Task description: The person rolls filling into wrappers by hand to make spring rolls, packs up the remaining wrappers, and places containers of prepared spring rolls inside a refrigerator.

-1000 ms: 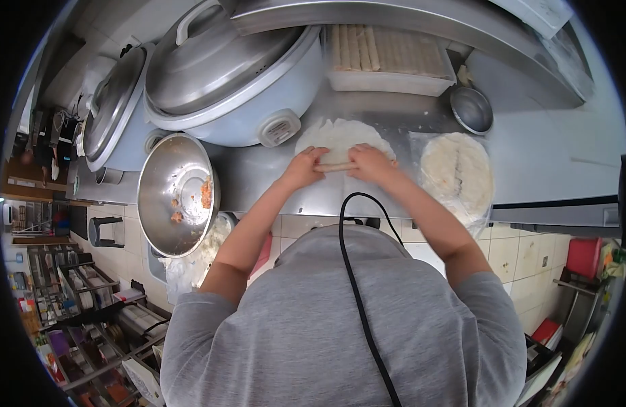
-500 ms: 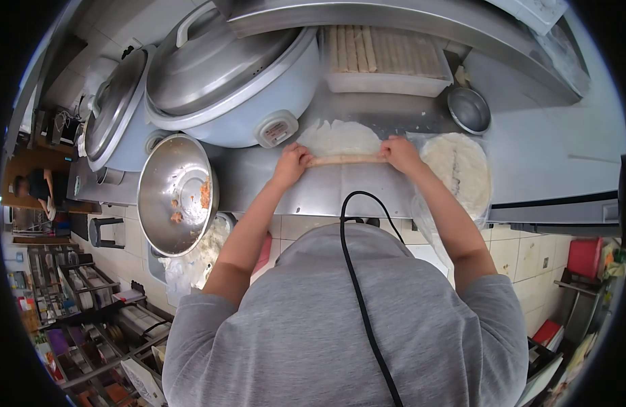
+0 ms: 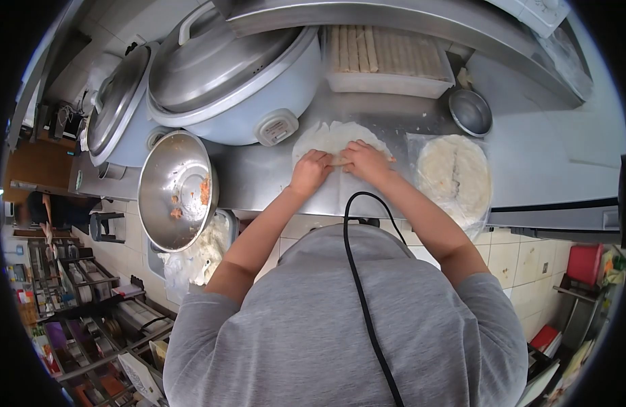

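Note:
A round white wrapper (image 3: 334, 135) lies on the steel counter in front of me, its near edge rolled over a filling. My left hand (image 3: 313, 169) is closed on the left part of the roll. Close beside it, my right hand (image 3: 366, 161) grips the same roll, with a bit of orange filling showing at its right end. A stack of round wrappers (image 3: 455, 178) on plastic lies to the right. Finished long rolls (image 3: 387, 51) fill a white tray at the back. To the left, a steel bowl (image 3: 178, 191) holds a little orange filling.
Two large lidded cookers (image 3: 248, 112) stand at the back left. A small metal bowl (image 3: 470, 112) sits at the back right. Below the steel bowl is a tub with white sheets in plastic (image 3: 208, 254). Another person (image 3: 62, 209) is at the far left.
Both hands have moved inward from the ends of the roll and now nearly meet at its middle. The other person at the far left has shifted downward in the view.

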### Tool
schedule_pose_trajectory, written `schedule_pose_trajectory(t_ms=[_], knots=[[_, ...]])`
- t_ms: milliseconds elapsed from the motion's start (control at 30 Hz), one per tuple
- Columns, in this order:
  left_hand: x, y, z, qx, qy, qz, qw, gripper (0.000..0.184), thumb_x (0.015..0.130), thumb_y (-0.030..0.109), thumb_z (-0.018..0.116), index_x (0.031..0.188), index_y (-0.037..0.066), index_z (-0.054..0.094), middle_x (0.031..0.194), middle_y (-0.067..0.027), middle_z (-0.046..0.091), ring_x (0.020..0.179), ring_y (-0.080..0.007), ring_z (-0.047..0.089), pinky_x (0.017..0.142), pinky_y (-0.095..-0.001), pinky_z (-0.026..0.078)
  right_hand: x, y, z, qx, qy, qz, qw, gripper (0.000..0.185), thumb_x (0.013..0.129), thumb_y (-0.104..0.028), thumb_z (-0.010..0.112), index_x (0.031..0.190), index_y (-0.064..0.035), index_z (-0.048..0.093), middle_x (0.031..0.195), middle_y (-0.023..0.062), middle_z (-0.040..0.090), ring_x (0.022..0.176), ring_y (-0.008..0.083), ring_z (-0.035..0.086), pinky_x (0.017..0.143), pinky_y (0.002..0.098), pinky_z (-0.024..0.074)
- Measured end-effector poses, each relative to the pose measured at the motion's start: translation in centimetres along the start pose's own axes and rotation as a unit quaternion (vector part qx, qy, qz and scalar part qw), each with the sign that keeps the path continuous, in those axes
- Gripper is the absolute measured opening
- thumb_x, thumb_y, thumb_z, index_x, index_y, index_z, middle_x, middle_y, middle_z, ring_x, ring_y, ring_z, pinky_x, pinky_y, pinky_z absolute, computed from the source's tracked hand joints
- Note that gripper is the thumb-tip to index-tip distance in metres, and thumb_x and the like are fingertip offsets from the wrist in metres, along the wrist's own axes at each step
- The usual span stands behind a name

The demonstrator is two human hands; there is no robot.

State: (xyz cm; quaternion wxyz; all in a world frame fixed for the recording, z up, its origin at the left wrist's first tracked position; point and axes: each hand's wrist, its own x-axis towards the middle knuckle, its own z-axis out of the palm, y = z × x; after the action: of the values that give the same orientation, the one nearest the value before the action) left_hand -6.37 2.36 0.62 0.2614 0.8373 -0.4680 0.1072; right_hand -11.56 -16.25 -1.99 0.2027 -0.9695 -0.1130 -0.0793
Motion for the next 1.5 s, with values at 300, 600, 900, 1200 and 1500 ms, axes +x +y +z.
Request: schedule_pose_trajectory(t_ms=[300, 600, 900, 1200, 1500], knots=[[-1.4, 0.9, -0.6, 0.03, -0.016, 0.026, 0.999, 0.032, 0.066, 0.012, 0.064, 0.095, 0.002, 0.059, 0.092, -0.0113, 0.06, 0.088, -0.0265, 0.056, 0.077, -0.0351, 0.046, -1.3, -1.4, -1.0, -0.016, 0.04, -0.041, 0.998, 0.026, 0.067, -0.015, 0.064, 0.091, -0.0084, 0.062, 0.091, 0.0027, 0.058, 0.092, 0.0208, 0.052, 0.082, 0.0353, 0.0424], [-1.0, -0.9, 0.6, 0.147, -0.01, 0.088, 0.985, 0.045, 0.075, 0.017, 0.058, 0.114, -0.002, 0.049, 0.112, -0.0143, 0.052, 0.105, -0.0289, 0.048, 0.088, -0.0377, 0.039, -1.6, 0.6, -1.0, -0.06, 0.132, -0.071, 0.987, 0.031, 0.075, -0.012, 0.052, 0.105, -0.0075, 0.057, 0.104, 0.0051, 0.056, 0.102, 0.022, 0.049, 0.088, 0.0367, 0.0386], [-2.5, -3.6, -2.3, 0.09, -0.097, -0.034, 0.991, 0.043, 0.079, 0.018, 0.056, 0.116, -0.001, 0.048, 0.094, -0.0106, 0.05, 0.09, -0.0271, 0.046, 0.078, -0.0379, 0.039, -4.7, 1.6, -4.3, -0.155, 0.027, -0.001, 0.988, 0.041, 0.075, -0.026, 0.06, 0.112, -0.0098, 0.053, 0.099, 0.0031, 0.053, 0.097, 0.02, 0.047, 0.08, 0.0343, 0.0386], [-2.9, 1.3, -2.5, 0.037, -0.049, 0.001, 0.998, 0.048, 0.075, 0.016, 0.059, 0.117, -0.002, 0.047, 0.127, -0.0173, 0.04, 0.118, -0.0351, 0.036, 0.095, -0.041, 0.033, -0.8, -1.6, -7.0, 0.223, 0.082, 0.289, 0.927, 0.012, 0.076, -0.011, 0.056, 0.088, -0.009, 0.056, 0.073, 0.0077, 0.055, 0.078, 0.0273, 0.055, 0.067, 0.0397, 0.0428], [-1.4, 0.6, -2.9, 0.024, -0.034, 0.006, 0.999, 0.035, 0.072, 0.015, 0.063, 0.103, 0.001, 0.057, 0.123, -0.0167, 0.043, 0.115, -0.0354, 0.038, 0.093, -0.044, 0.034, 6.6, -0.4, -8.4, 0.0, 0.066, 0.101, 0.993, 0.004, 0.071, -0.007, 0.055, 0.068, -0.0041, 0.056, 0.071, 0.0132, 0.055, 0.069, 0.0323, 0.055, 0.064, 0.0414, 0.0447]])
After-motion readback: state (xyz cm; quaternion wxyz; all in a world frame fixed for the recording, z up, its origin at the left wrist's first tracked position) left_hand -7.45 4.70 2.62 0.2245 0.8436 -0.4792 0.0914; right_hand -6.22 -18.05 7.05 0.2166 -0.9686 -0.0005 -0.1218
